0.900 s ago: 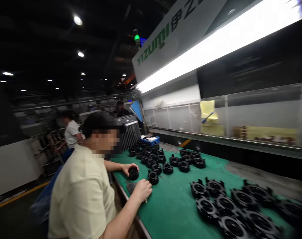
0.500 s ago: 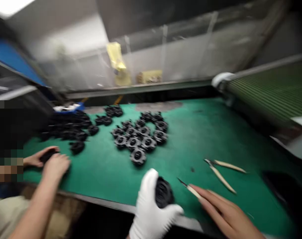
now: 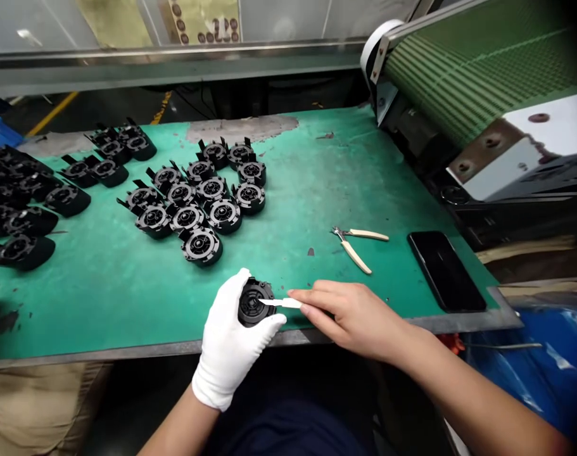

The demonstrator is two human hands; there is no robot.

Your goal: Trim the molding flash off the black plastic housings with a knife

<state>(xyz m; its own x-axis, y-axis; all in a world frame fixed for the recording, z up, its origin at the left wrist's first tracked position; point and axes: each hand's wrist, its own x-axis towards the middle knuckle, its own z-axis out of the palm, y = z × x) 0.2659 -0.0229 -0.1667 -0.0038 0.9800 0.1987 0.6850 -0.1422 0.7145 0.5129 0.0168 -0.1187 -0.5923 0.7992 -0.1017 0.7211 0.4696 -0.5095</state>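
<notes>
We hold a round black plastic part [image 3: 254, 303] in our gloved left hand [image 3: 231, 345], just above the near edge of the green bench [image 3: 317, 190], at about six o'clock from the cluster of like parts [image 3: 200, 196]. The left fingers are clamped around the part's rim, the thumb under its lower right side. Our bare right hand [image 3: 352, 316] pinches a small pale-handled blade [image 3: 278, 303], fingers closed on the handle, its tip touching the part's face at roughly three o'clock of the hub.

To do this step well, we judge that the blade should ride flat along the edge being trimmed, with short, light strokes directed away from the gloved thumb. The left hand should turn the part rather than the right hand chasing around it. Keeping the part braced low over the bench edge would steady both wrists.

The part's open face, with its ringed hub, points up and slightly toward us. Being round, it has no clear long axis; any side tab is hidden by the glove. The blade's long axis runs nine to three o'clock, tip toward nine.

A pair of pale-handled nippers [image 3: 357, 244] lies at one o'clock from the part, and a dark phone [image 3: 446, 270] lies at three o'clock.
</notes>
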